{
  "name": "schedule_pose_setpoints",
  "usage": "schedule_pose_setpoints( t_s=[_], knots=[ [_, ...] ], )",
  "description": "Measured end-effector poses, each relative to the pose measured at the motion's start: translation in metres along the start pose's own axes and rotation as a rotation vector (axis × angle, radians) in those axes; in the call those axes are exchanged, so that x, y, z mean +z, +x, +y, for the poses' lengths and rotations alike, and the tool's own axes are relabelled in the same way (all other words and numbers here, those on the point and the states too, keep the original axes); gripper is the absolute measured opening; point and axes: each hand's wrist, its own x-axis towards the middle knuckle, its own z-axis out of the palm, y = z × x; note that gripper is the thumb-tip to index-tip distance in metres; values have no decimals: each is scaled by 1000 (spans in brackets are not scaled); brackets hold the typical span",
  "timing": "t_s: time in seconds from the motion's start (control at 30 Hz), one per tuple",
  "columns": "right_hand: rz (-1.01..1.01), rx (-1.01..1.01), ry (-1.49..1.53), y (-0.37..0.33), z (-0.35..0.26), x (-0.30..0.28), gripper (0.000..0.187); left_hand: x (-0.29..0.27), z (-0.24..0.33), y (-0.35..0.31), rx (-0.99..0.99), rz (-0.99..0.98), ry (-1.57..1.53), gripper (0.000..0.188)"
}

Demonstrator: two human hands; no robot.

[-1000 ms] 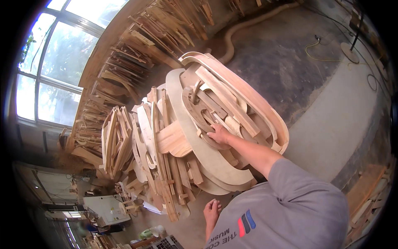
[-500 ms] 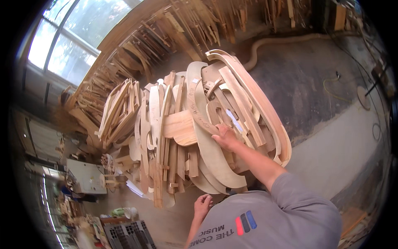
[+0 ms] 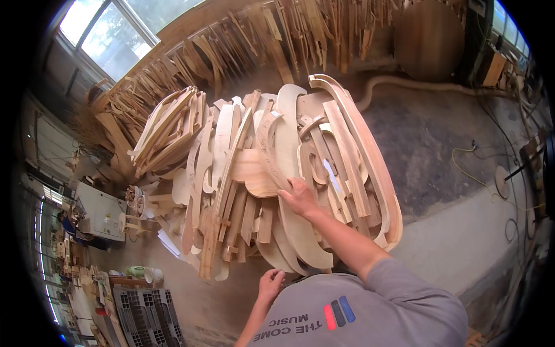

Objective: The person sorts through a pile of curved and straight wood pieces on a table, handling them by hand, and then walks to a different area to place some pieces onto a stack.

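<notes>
Wooden strips (image 3: 284, 61) stand in a row ahead of the right hand (image 3: 300, 198), which pinches the near end of a curved wooden piece (image 3: 266, 144) reaching forward and leftward from it; behind, the left hand (image 3: 270, 284) curls loosely.
</notes>
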Motion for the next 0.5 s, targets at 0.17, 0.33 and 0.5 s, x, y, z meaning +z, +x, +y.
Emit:
schedule_pose_setpoints(
  t_s=[0.17, 0.33, 0.5],
  knots=[
    [145, -41, 23, 7, 2, 19, 47, 1, 4, 3, 5, -17, -55, 31],
    [198, -10, 18, -6, 19, 13, 44, -3, 0, 5, -48, -35, -4, 31],
    [248, -51, 37, -16, 45, 1, 50, -5, -10, 16, 0, -52, -22, 32]
  ],
)
